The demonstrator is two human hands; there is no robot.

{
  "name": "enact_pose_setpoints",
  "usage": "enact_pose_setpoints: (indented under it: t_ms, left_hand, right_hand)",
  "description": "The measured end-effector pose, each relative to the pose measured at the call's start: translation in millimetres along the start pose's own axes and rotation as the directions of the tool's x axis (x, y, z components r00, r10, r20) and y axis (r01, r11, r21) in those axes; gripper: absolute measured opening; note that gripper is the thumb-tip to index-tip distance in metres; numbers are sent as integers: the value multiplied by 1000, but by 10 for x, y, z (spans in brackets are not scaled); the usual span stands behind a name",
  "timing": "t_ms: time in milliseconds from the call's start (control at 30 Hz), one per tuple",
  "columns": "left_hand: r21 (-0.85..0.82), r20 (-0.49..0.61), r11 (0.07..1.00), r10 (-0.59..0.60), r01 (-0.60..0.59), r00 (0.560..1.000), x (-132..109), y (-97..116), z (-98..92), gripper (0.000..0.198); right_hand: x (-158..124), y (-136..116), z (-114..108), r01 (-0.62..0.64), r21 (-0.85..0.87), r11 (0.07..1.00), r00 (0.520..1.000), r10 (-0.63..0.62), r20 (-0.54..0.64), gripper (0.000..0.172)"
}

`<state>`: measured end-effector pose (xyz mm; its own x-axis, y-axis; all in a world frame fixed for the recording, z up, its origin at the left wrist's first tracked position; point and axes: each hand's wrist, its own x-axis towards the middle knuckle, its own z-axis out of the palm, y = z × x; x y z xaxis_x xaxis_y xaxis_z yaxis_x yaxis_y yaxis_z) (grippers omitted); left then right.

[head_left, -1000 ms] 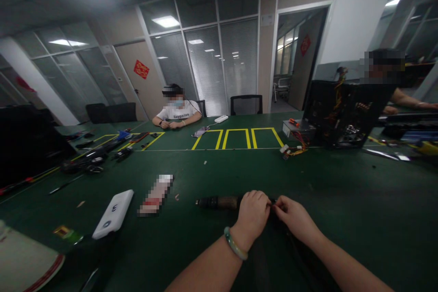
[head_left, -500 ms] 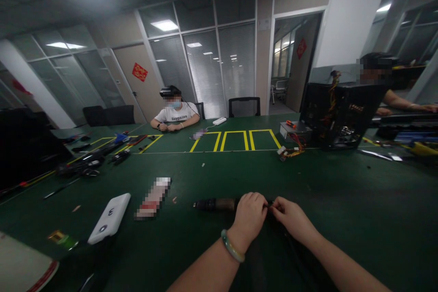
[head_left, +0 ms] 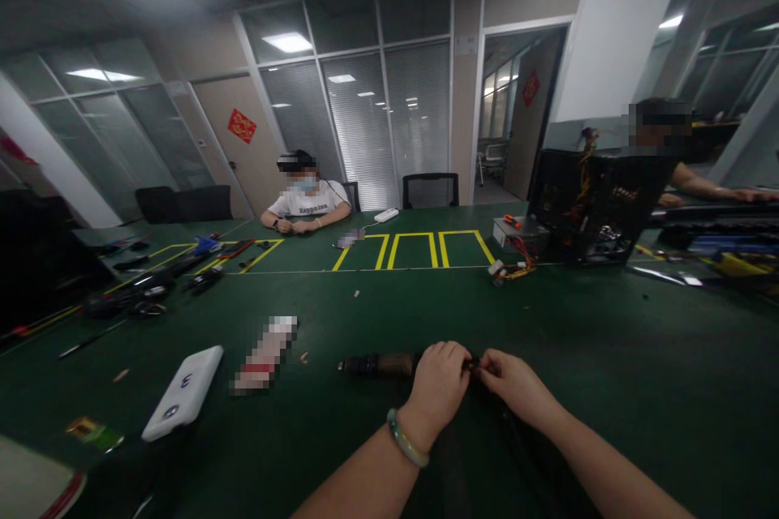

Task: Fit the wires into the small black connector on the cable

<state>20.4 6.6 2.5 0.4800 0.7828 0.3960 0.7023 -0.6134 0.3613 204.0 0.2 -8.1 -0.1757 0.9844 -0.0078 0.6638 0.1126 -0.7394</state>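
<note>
A dark, tube-shaped object point(head_left: 393, 365) lies crosswise on the green table, with a ridged black end and a brownish band to the left. My left hand point(head_left: 441, 379) is wrapped over its right part, wearing a pale green bangle point(head_left: 406, 439) at the wrist. Close beside it, my right hand point(head_left: 514, 385) has thumb and fingers pinched at the object's right end, around a small dark part too hidden to name. Fingertips of both hands nearly meet there. Dark strips run toward me beneath my forearms; what they are is unclear.
To the left lie a white power bank point(head_left: 183, 396), a blurred-out phone-shaped item point(head_left: 264, 358) and a paper cup point(head_left: 36, 478). Farther off are black tools point(head_left: 137, 292), a computer case point(head_left: 593, 207), and a power supply point(head_left: 517, 235). Two people sit across the table.
The whole view has shifted slightly, so things appear a little farther left. Both hands keep their hold at the object's right end, with only small finger movement.
</note>
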Motion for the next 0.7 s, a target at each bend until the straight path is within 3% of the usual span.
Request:
enact_pose_setpoints:
  t_ms: [333, 700]
  left_hand:
    - [-6, 14, 1000, 16, -16, 1000, 0, 7, -11, 12]
    - [13, -6, 1000, 19, -19, 1000, 7, 0, 26, 10]
  right_hand:
    - [-36, -74, -31, -36, 2, 999, 999, 36, 21, 17]
    - [-96, -125, 33, 22, -84, 996, 997, -29, -75, 19]
